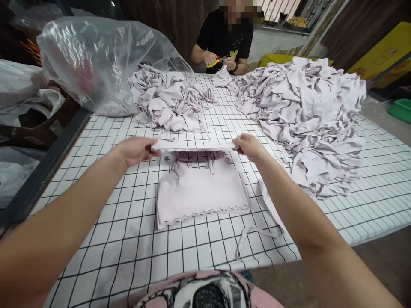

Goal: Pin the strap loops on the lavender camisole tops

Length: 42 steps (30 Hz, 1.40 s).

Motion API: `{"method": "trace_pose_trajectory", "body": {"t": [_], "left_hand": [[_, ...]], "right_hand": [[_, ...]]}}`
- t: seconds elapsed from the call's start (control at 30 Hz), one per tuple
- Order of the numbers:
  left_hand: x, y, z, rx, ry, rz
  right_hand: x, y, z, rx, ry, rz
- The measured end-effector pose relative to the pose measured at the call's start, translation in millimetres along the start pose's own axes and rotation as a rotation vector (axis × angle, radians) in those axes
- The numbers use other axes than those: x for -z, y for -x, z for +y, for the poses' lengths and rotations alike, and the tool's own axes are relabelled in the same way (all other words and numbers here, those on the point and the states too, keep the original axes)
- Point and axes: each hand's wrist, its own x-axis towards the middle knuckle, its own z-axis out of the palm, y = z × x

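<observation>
A pale pink camisole (pixel 194 145) is stretched level between my two hands, seen nearly edge-on. My left hand (pixel 137 150) pinches its left end and my right hand (pixel 248 146) pinches its right end. Just below and nearer to me lies a neat stack of folded camisoles (pixel 202 194) with wavy hems and thin straps at the far side. Part of the stack's far end is hidden under the held piece. Beside the stack, partly behind my right forearm, a loose strip of the same cloth (pixel 257 229) trails on the table.
A loose heap of pale garments (pixel 171 100) lies ahead on the checked tablecloth (pixel 122 239), and a larger heap (pixel 308 102) rises to the right. A clear plastic bag (pixel 96 64) bulges at the left. Across the table, a person (pixel 224 38) holds yellow-and-red-handled scissors (pixel 214 62).
</observation>
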Motion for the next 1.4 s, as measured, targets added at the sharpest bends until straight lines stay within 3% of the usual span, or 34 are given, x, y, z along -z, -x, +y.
{"method": "trace_pose_trajectory", "body": {"t": [0.07,0.13,0.33,0.5,0.63,0.87,1.07,1.1,1.17,1.27,1.33,1.4], "left_hand": [[2.8,16,-29,0.147,-0.053,0.007],[4.3,33,-40,0.224,-0.086,0.018],[3.1,93,-42,0.138,-0.099,-0.031],[-2.3,127,-89,0.277,-0.192,-0.049],[-3.8,135,-113,0.312,-0.282,-0.005],[-5.0,137,-119,0.314,-0.311,-0.009],[-1.5,139,-126,0.276,-0.435,-0.028],[-3.0,141,-125,0.239,-0.520,-0.015],[-11.0,145,-121,0.054,-0.752,0.118],[-34.3,145,-122,-0.482,-1.049,0.355],[-50.1,140,-130,-0.762,-1.172,0.264],[-59.7,134,-141,-0.832,-1.298,0.118]], "right_hand": [[2,20,28,-0.049,0.000,-0.018],[5,36,39,-0.054,-0.004,-0.007],[20,95,32,0.125,-0.009,0.011],[19,142,69,0.073,0.133,-0.008],[16,156,91,0.050,0.213,0.037],[19,160,96,0.106,0.279,0.105],[21,161,103,0.095,0.376,0.088],[21,162,101,0.113,0.422,0.093],[17,164,96,0.223,0.574,0.163],[4,164,92,0.480,0.838,0.280],[-7,163,96,0.565,0.974,0.230],[-14,161,105,0.562,1.073,0.132]]}}
